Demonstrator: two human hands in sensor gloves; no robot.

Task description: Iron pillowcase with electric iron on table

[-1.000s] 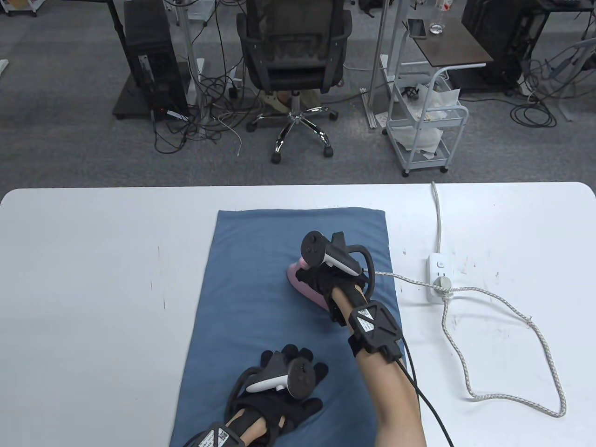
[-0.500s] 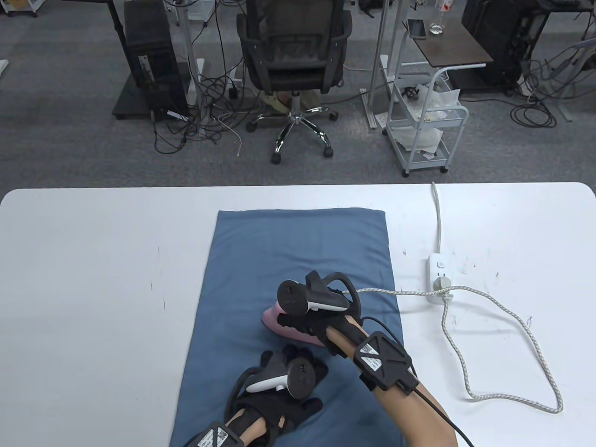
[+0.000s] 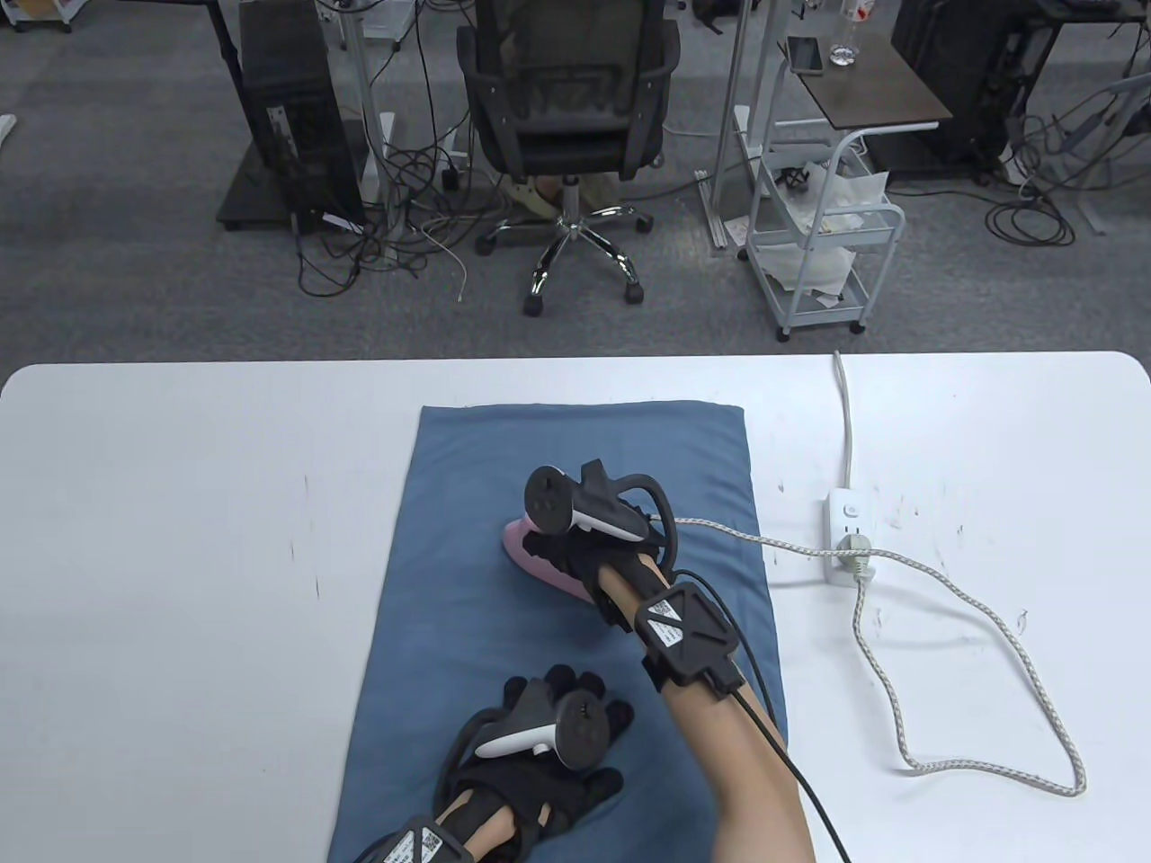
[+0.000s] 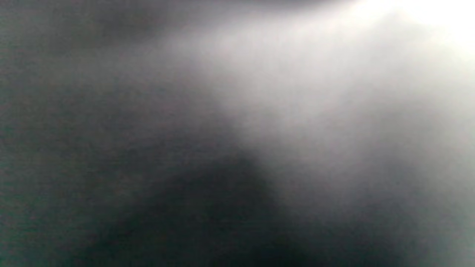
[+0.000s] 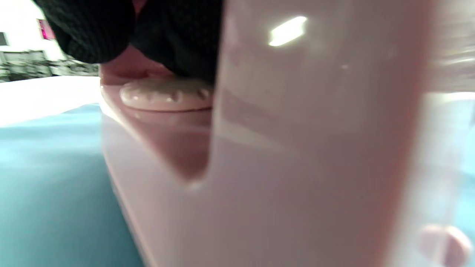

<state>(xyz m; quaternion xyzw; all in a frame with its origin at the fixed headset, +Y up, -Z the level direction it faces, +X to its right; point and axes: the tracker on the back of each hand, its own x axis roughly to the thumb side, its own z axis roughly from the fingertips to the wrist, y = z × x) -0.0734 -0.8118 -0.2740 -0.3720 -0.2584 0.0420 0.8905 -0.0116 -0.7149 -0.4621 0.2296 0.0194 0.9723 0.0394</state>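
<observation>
A blue pillowcase (image 3: 468, 503) lies flat along the middle of the white table (image 3: 180, 503). My right hand (image 3: 593, 548) grips the handle of a pink electric iron (image 3: 539, 562), which rests sole-down on the pillowcase's centre. The right wrist view shows the pink iron (image 5: 297, 148) close up with the blue pillowcase (image 5: 48, 178) beside it. My left hand (image 3: 548, 737) rests flat on the near part of the pillowcase, fingers spread. The left wrist view is a dark blur.
The iron's braided cord (image 3: 899, 647) loops over the table to the right and plugs into a white power strip (image 3: 847, 538). An office chair (image 3: 566, 117) and a white trolley (image 3: 823, 243) stand beyond the far edge.
My right hand pulled the iron toward me and leftward, then pushed it away again to the pillowcase's centre. My left hand has stayed in place.
</observation>
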